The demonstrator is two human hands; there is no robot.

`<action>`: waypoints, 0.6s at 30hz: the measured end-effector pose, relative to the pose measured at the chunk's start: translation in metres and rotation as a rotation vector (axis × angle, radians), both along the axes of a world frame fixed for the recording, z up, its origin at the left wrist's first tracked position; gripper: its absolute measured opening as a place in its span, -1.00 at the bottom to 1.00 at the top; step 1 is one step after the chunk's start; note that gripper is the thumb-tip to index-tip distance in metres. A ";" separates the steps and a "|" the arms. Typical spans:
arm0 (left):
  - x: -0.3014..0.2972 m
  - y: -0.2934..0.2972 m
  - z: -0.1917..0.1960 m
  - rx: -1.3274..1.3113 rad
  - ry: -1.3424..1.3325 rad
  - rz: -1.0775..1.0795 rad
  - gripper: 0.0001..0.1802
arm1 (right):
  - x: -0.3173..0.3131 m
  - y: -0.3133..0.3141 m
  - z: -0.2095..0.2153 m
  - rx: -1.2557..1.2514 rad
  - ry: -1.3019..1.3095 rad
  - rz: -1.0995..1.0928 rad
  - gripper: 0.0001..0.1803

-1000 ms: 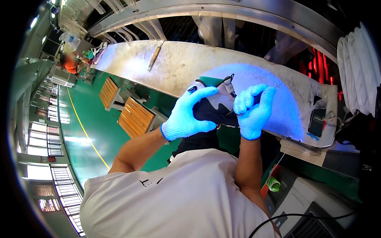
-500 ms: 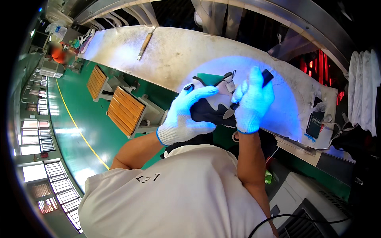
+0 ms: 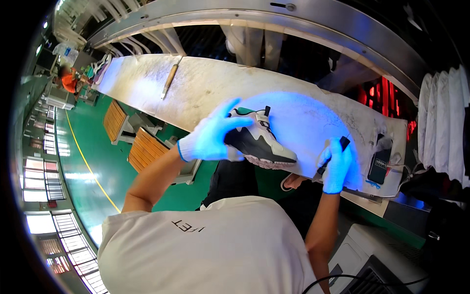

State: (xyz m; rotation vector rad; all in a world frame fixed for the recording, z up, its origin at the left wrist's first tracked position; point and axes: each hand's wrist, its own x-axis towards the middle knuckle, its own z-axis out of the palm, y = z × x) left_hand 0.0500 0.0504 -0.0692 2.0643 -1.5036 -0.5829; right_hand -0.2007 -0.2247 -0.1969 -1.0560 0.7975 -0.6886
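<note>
Shoe point(image 3: 257, 142): sitting mid-frame, toe pointing lower right
Left hand point(image 3: 208, 136): holding the heel, fingers partly spread
Right hand point(image 3: 338, 166): gripping a dark tool point(image 3: 344, 142), fingers curling, right of centre

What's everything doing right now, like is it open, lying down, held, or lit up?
Left hand: gloved, gripping the shoe's heel
Right hand: gloved, closed around the black tool
Shoe: held, toe pointing right
Black tool: held
Wooden-handled tool: lying on the table
Table: stained, partly lit blue
Red lights: glowing
</note>
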 end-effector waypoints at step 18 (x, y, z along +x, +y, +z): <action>-0.010 -0.002 -0.068 -0.220 -0.295 0.002 -0.26 | 0.037 -0.009 0.085 -0.386 0.351 0.527 -0.68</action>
